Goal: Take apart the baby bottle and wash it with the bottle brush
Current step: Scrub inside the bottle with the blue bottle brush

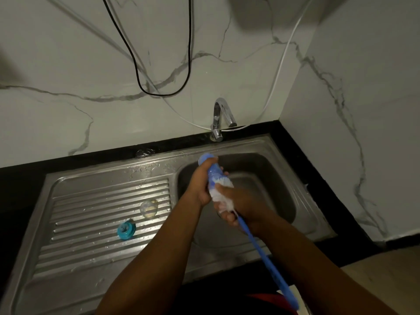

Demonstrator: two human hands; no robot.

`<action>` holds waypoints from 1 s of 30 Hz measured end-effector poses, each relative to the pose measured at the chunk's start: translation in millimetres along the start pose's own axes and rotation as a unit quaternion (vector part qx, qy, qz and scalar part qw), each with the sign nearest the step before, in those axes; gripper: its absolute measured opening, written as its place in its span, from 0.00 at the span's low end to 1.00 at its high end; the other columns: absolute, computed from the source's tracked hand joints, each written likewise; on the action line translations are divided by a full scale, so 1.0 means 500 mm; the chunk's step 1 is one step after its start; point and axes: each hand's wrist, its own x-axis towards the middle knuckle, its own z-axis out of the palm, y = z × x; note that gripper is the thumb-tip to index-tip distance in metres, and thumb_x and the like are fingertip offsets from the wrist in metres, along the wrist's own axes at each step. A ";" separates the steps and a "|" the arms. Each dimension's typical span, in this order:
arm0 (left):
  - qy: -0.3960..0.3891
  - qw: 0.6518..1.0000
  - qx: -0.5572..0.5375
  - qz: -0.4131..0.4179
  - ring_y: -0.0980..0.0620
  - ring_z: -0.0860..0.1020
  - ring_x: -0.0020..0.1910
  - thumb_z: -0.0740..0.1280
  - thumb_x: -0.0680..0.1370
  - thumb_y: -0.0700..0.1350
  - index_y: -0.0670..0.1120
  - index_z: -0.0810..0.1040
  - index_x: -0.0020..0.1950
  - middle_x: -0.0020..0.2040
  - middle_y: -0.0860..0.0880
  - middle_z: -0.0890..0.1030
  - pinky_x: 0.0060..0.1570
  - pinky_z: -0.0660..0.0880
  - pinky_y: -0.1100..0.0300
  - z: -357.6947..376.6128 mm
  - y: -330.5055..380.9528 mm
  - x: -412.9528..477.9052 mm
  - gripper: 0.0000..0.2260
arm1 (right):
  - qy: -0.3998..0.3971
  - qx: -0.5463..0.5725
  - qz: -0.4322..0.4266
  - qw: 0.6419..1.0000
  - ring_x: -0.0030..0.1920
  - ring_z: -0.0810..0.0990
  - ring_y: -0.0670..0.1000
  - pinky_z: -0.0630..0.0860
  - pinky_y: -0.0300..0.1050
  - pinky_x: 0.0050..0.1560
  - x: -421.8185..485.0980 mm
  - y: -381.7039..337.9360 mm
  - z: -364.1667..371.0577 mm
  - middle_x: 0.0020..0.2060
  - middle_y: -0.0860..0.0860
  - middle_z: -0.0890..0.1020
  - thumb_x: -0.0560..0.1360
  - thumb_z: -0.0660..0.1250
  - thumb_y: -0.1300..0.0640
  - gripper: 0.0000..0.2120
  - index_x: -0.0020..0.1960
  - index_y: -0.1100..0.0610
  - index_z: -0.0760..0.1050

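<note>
Over the sink basin [279, 176] my left hand [201, 180] grips the clear baby bottle [216, 172], whose blue base points toward the tap. The bottle brush [261, 246] has a long blue handle and white bristles pushed into the bottle's mouth. My right hand [241, 205] grips the brush just below the bristles. On the ribbed drainboard lie the clear teat [148, 208] and, nearer me, the teal screw ring [126, 230].
A chrome tap [221, 119] stands behind the basin, with no water seen running. The steel drainboard [91, 223] is wet with droplets. A black counter edge [306, 160] borders the sink. Cables hang on the marbled wall [91, 64].
</note>
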 end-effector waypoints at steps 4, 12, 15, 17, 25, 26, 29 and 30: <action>0.022 0.999 -0.013 0.027 0.48 0.83 0.36 0.73 0.76 0.48 0.40 0.72 0.69 0.45 0.42 0.81 0.35 0.81 0.55 0.016 0.011 -0.004 0.25 | -0.019 0.084 0.030 0.996 0.21 0.67 0.43 0.63 0.34 0.18 -0.005 -0.014 -0.004 0.29 0.50 0.74 0.82 0.60 0.45 0.22 0.63 0.63 0.70; 0.050 0.998 0.015 0.038 0.49 0.82 0.37 0.74 0.75 0.51 0.40 0.72 0.69 0.45 0.42 0.80 0.41 0.82 0.54 0.022 0.027 0.019 0.27 | 0.001 0.079 0.022 0.997 0.20 0.66 0.43 0.63 0.34 0.18 -0.020 -0.024 0.004 0.28 0.49 0.73 0.83 0.59 0.46 0.19 0.58 0.63 0.71; 0.006 0.999 0.043 0.003 0.50 0.82 0.31 0.70 0.77 0.51 0.39 0.75 0.62 0.35 0.44 0.83 0.34 0.81 0.57 0.041 0.011 0.002 0.20 | 0.005 0.091 0.013 0.996 0.19 0.65 0.43 0.61 0.34 0.17 -0.014 -0.034 0.001 0.29 0.50 0.70 0.83 0.57 0.46 0.17 0.53 0.61 0.71; -0.007 0.998 0.055 0.003 0.50 0.81 0.31 0.70 0.78 0.50 0.39 0.76 0.59 0.33 0.45 0.82 0.35 0.81 0.57 0.048 0.017 -0.001 0.17 | 0.014 0.093 0.013 0.995 0.19 0.65 0.43 0.62 0.34 0.16 -0.011 -0.032 0.003 0.29 0.51 0.70 0.83 0.58 0.46 0.17 0.55 0.61 0.71; 0.005 0.999 0.047 -0.005 0.49 0.82 0.31 0.70 0.77 0.52 0.40 0.76 0.59 0.35 0.44 0.81 0.34 0.79 0.56 0.051 0.027 -0.015 0.18 | -0.002 0.140 0.011 0.990 0.17 0.64 0.43 0.61 0.33 0.16 -0.018 -0.037 0.014 0.28 0.50 0.68 0.84 0.57 0.48 0.16 0.54 0.61 0.70; -0.001 0.999 0.048 -0.010 0.49 0.82 0.31 0.70 0.77 0.52 0.40 0.76 0.59 0.35 0.44 0.81 0.35 0.79 0.55 0.057 0.025 -0.019 0.18 | 0.000 0.153 0.011 0.988 0.17 0.64 0.43 0.61 0.33 0.15 -0.014 -0.038 0.013 0.27 0.50 0.68 0.84 0.57 0.48 0.16 0.55 0.61 0.70; -0.009 0.999 0.053 -0.007 0.51 0.81 0.27 0.68 0.79 0.51 0.41 0.76 0.51 0.30 0.46 0.81 0.34 0.80 0.58 0.045 0.035 -0.006 0.13 | -0.013 0.198 0.028 0.980 0.17 0.64 0.43 0.61 0.32 0.15 -0.019 -0.035 0.013 0.26 0.50 0.69 0.84 0.57 0.49 0.15 0.56 0.62 0.70; -0.002 0.999 0.049 -0.007 0.51 0.80 0.27 0.68 0.79 0.51 0.41 0.76 0.49 0.29 0.46 0.80 0.34 0.80 0.58 0.037 0.038 -0.003 0.13 | -0.020 0.203 0.035 0.978 0.17 0.65 0.43 0.61 0.32 0.15 -0.025 -0.033 0.016 0.26 0.50 0.69 0.84 0.57 0.50 0.14 0.55 0.62 0.70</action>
